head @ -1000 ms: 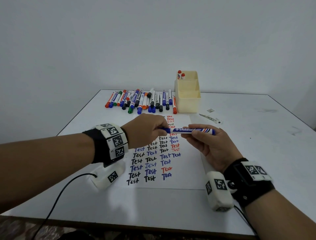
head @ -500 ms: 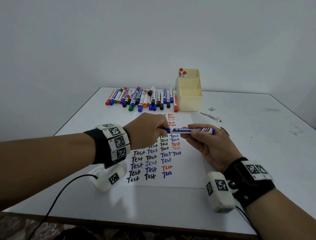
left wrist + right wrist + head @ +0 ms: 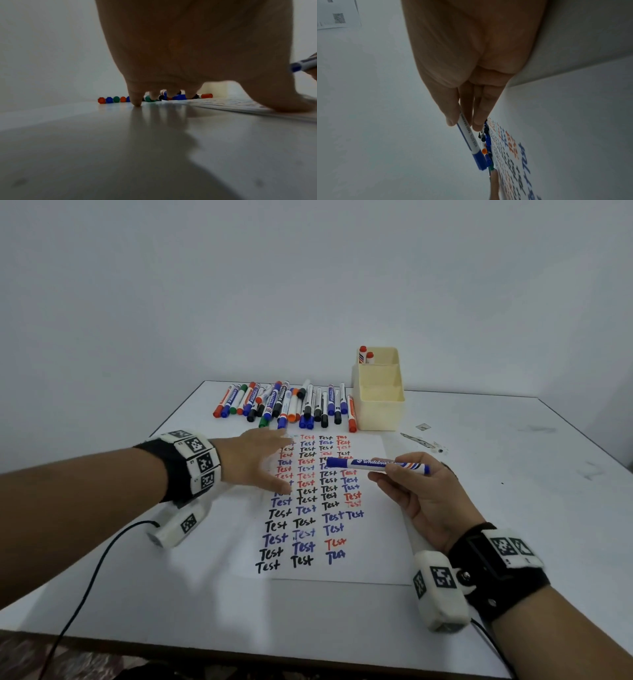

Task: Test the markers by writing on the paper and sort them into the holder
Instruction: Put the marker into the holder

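Note:
My right hand (image 3: 387, 477) pinches a capped blue whiteboard marker (image 3: 376, 464) level above the paper (image 3: 376, 542), which is covered in rows of "Test". In the right wrist view the thumb and fingers (image 3: 452, 119) close on the barrel of the marker (image 3: 471, 139). My left hand (image 3: 270, 453) is spread flat and low over the paper's left edge, holding nothing. Its fingertips (image 3: 137, 103) touch the table and its thumb rests on the paper (image 3: 240, 104). The cream holder (image 3: 378, 405) stands behind the paper with two red markers (image 3: 364, 355) in its back compartment.
Several loose markers (image 3: 284, 405) in blue, red, black, green and orange lie in a row at the back, left of the holder. Small scraps (image 3: 423, 441) lie right of the paper. A black cable (image 3: 85, 577) trails off the table's front left.
My left hand has let go of the marker's cap end, moved left and down, and spread flat by the paper. My right hand still holds the marker in about the same place.

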`<state>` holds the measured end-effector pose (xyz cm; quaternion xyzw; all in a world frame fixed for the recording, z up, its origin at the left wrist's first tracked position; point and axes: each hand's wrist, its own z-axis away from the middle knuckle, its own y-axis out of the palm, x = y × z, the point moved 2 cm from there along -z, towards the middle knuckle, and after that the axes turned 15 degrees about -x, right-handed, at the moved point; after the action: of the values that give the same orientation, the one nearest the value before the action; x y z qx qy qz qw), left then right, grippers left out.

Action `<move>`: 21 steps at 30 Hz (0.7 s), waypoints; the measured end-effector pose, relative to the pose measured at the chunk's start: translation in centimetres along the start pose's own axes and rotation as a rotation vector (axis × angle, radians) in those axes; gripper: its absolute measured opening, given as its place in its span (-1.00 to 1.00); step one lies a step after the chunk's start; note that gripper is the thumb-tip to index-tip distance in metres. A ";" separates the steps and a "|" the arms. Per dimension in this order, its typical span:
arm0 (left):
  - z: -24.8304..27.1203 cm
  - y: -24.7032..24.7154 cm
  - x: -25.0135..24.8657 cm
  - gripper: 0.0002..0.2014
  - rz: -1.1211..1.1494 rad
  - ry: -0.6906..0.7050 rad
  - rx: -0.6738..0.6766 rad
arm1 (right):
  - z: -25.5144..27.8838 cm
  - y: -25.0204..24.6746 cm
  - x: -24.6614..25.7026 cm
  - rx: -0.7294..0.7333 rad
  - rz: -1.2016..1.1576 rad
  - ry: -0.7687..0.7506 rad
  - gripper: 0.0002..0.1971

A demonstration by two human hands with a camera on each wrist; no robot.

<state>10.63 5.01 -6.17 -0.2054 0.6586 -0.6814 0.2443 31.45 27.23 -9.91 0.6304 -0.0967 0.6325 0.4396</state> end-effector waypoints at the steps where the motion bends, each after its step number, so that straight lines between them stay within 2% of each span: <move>1: 0.2 0.3 0.7 0.25 -0.038 -0.014 0.054 | 0.0 0.0 0.0 0.001 0.004 -0.005 -0.86; 4: 0.9 0.8 1.7 0.30 -0.056 -0.042 0.180 | 0.2 0.3 0.1 -0.008 -0.002 0.009 -0.85; 7: 0.9 1.3 1.6 0.36 -0.091 -0.037 0.183 | 0.2 1.1 0.6 -0.025 0.049 -0.024 -0.84; 9: 0.6 1.7 1.5 0.30 -0.141 -0.028 0.181 | 0.1 2.0 1.5 -0.012 0.129 -0.081 -0.83; 12: 0.3 2.1 1.9 0.17 -0.193 -0.010 0.187 | -0.8 3.9 4.2 -0.003 0.287 -0.219 -0.79; 15: 0.1 2.3 2.4 0.16 -0.194 0.002 0.199 | -3.2 5.9 7.8 -0.020 0.353 -0.366 -0.79; 21: 0.0 2.4 2.8 0.17 -0.146 -0.017 0.225 | -10.0 9.2 14.2 -0.218 0.562 -0.721 -0.85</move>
<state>8.53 3.28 -8.68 -0.2298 0.5591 -0.7653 0.2213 20.64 34.67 4.73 0.7095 -0.4759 0.4538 0.2533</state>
